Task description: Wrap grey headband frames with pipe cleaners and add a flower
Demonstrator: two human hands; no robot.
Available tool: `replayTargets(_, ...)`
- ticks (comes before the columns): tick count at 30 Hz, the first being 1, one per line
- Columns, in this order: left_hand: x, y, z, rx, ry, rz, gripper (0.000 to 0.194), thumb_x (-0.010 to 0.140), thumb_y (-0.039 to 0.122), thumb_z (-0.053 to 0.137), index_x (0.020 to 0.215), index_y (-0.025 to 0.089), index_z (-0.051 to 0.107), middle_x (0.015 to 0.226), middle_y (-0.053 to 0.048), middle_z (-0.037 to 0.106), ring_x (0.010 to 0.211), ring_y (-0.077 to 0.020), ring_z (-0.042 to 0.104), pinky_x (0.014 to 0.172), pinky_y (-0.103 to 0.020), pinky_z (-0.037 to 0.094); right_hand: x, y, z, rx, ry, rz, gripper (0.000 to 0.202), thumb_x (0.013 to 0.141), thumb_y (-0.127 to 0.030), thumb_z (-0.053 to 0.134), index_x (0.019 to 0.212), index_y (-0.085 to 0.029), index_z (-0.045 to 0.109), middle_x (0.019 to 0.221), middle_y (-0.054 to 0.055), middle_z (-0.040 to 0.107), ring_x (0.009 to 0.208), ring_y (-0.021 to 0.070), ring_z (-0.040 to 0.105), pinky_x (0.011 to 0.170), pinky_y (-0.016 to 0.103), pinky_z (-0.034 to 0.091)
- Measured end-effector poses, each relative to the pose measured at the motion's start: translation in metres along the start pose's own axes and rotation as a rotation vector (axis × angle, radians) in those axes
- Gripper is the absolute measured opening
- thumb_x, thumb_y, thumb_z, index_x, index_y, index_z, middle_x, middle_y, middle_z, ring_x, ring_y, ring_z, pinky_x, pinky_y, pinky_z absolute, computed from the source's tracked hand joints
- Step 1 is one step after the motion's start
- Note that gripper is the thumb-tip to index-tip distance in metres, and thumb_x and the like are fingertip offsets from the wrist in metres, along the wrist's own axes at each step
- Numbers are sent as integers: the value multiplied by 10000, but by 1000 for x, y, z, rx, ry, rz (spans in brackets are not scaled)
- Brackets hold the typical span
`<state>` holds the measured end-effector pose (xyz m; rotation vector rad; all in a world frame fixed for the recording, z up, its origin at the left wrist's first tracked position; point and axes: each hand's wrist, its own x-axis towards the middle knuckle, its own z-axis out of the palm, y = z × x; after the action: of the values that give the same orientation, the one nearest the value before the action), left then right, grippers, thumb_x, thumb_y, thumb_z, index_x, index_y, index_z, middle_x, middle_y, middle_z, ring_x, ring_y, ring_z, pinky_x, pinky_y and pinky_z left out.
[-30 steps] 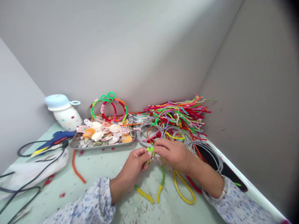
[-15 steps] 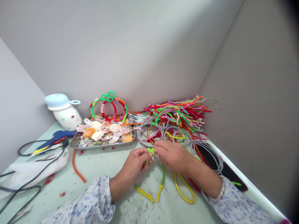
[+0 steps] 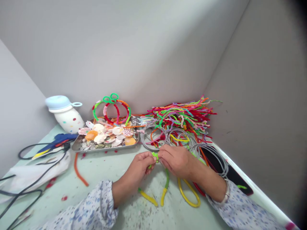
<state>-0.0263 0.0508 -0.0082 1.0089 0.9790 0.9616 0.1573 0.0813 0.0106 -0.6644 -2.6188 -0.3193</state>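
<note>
My left hand (image 3: pixel 138 166) is closed, thumb and fingers pinching a lime-green pipe cleaner (image 3: pixel 155 156) that is bent into a small shape. From the other side my right hand (image 3: pixel 176 159) pinches the same piece, its fingertips nearly touching those of the left. Below the hands hang the two ends of a hoop wrapped in green and yellow pipe cleaner (image 3: pixel 164 195); both yellow ends point toward me. The hoop's upper part is hidden behind my fingers, so how the lime-green piece joins it cannot be seen.
A metal tray (image 3: pixel 107 149) of seashells stands behind, with finished-looking wrapped hoops (image 3: pixel 118 111) on it. Farther right lie a pile of colourful pipe cleaners (image 3: pixel 182 115) and grey wire coils (image 3: pixel 153 137). At left are a bottle (image 3: pixel 67 116), a blue glue gun (image 3: pixel 57 140) and black cables (image 3: pixel 31 188).
Both hands stay almost in place. The lime-green pipe cleaner has shifted slightly between the fingertips, with a little less of it showing.
</note>
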Motion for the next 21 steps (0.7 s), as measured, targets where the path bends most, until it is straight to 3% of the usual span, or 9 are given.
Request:
replayTargets(5, -1, 2, 2, 131, 69, 59, 160, 743, 236, 545, 620, 186, 457, 518, 64, 394, 472, -85, 295, 461, -222, 228, 4, -7, -2, 71, -11, 76, 157, 900, -161, 403, 885, -156, 559, 816, 50, 552, 671, 150, 519, 567, 261, 391)
replayTargets(15, -15, 6, 1, 659, 196, 497, 131, 836, 199, 501, 707, 201, 482, 626, 32, 446, 577, -130, 389, 552, -246, 269, 15, -26, -12, 593, 46, 523, 94, 822, -135, 486, 760, -194, 526, 742, -4, 552, 680, 130, 508, 618, 246, 392)
replayTargets(18, -17, 7, -1, 860, 165, 659, 119, 848, 160, 476, 738, 200, 501, 676, 10, 470, 606, -138, 420, 578, -261, 276, 17, -26, -18, 892, -57, 743, 103, 802, -169, 485, 713, -194, 530, 590, -38, 521, 554, 108, 469, 520, 217, 353)
replayTargets(21, -17, 7, -6, 1065, 87, 800, 124, 850, 133, 452, 790, 193, 542, 718, -23, 500, 638, -154, 446, 596, -275, 287, 18, -24, -20, 1349, -187, 928, 103, 758, -179, 484, 662, -188, 520, 468, -69, 456, 420, 75, 400, 430, 193, 280)
